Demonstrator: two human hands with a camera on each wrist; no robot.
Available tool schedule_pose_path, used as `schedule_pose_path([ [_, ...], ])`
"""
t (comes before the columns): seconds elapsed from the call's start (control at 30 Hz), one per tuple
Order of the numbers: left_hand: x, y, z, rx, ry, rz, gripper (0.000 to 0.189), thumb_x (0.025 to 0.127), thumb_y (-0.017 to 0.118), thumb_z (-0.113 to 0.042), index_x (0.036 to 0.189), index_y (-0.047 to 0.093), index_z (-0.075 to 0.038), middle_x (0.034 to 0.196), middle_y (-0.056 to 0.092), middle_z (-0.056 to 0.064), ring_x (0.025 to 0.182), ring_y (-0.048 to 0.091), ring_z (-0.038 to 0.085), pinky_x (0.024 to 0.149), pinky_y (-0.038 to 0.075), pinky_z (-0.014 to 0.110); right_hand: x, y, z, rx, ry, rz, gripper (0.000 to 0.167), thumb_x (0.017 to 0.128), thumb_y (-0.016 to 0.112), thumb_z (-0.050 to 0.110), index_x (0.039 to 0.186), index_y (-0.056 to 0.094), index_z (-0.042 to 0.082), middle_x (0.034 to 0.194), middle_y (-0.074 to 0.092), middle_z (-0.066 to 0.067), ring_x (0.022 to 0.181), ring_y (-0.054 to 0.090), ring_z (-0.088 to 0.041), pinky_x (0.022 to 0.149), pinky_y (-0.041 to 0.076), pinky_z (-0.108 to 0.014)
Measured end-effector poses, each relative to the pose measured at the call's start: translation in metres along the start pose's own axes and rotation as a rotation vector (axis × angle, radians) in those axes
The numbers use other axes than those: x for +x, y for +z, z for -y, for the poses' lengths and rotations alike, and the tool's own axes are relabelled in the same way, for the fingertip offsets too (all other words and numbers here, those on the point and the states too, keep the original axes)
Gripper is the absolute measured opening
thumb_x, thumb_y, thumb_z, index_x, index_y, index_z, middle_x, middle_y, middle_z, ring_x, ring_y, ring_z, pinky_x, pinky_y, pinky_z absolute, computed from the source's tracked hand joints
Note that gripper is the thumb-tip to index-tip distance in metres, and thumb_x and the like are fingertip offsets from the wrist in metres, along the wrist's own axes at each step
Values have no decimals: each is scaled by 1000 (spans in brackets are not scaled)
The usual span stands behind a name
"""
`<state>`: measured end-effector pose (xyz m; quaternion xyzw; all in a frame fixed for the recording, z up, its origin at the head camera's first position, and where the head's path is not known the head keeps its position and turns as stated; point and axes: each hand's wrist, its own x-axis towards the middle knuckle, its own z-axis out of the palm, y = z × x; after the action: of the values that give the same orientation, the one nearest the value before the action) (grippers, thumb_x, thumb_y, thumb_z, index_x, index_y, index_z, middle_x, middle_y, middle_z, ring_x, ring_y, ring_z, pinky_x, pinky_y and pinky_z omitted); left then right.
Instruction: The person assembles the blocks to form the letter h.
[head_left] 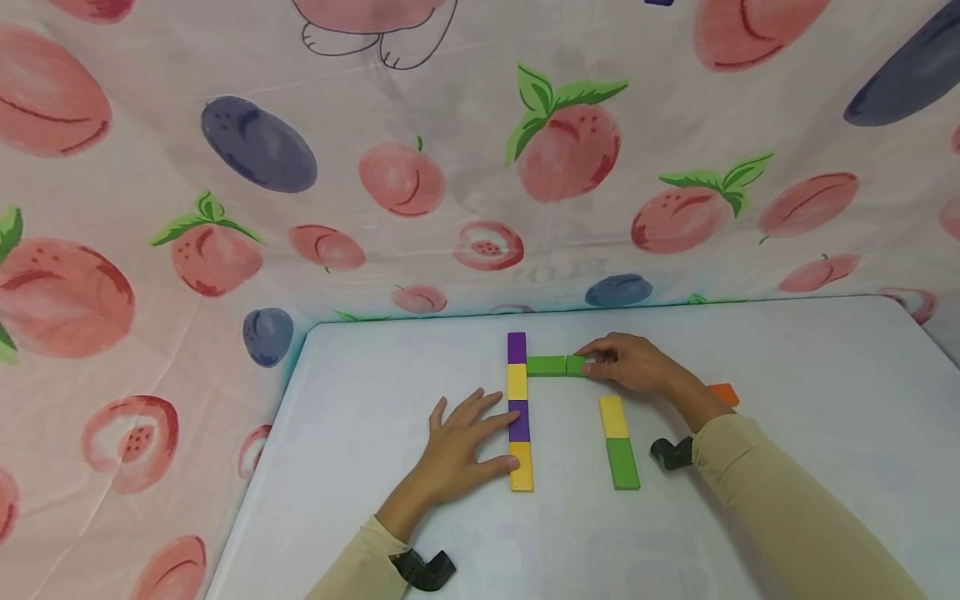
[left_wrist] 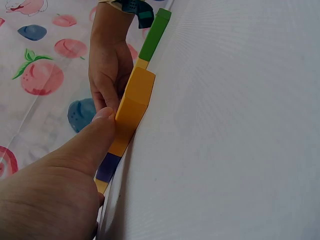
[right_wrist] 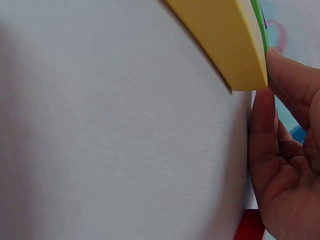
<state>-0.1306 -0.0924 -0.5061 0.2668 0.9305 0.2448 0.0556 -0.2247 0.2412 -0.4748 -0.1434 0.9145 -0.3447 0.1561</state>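
A column of alternating purple and yellow blocks (head_left: 518,382) lies on the white table. My left hand (head_left: 459,450) is spread beside it, one fingertip on the lower purple block (head_left: 519,427) and the thumb at the bottom yellow block (head_left: 522,472). In the left wrist view the thumb (left_wrist: 95,135) touches that block's side. Two green blocks extend right from the column's upper part: a longer one (head_left: 546,367) touching the column, then another green block (head_left: 574,366). My right hand (head_left: 633,362) pinches the outer one between thumb and fingers; its right end is hidden.
Right of the column, a yellow block (head_left: 613,417) and a green block (head_left: 623,463) lie end to end, slightly slanted. An orange block (head_left: 724,394) sits partly behind the right wrist. Fruit-printed cloth (head_left: 450,100) rises behind the white table (head_left: 360,400).
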Motion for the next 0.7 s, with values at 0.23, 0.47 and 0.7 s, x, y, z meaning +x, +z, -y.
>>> schedule_pose_path([
  [0.23,0,0,0,6,-2,-1,64,90,65,-65,149,51,-41,165,37,-8,158,20,21,121,-2,67,-1,0,1,7,-2,-9,34,98,69,31,127,72,14,101,62,-3,93,53,-19,82,43,-34],
  [0.47,0,0,0,2,-2,-5,64,90,65,-64,149,52,-41,165,37,-8,158,21,22,121,-1,67,-2,-1,3,11,-11,-10,35,97,70,32,127,72,13,100,62,-3,90,52,-17,79,43,-32],
  [0.7,-1,0,-1,3,-4,-3,64,90,65,-64,148,52,-41,165,38,-8,158,21,21,121,-1,68,-4,-1,4,18,-20,-7,34,97,70,31,126,72,12,99,63,-2,89,52,-17,79,44,-33],
])
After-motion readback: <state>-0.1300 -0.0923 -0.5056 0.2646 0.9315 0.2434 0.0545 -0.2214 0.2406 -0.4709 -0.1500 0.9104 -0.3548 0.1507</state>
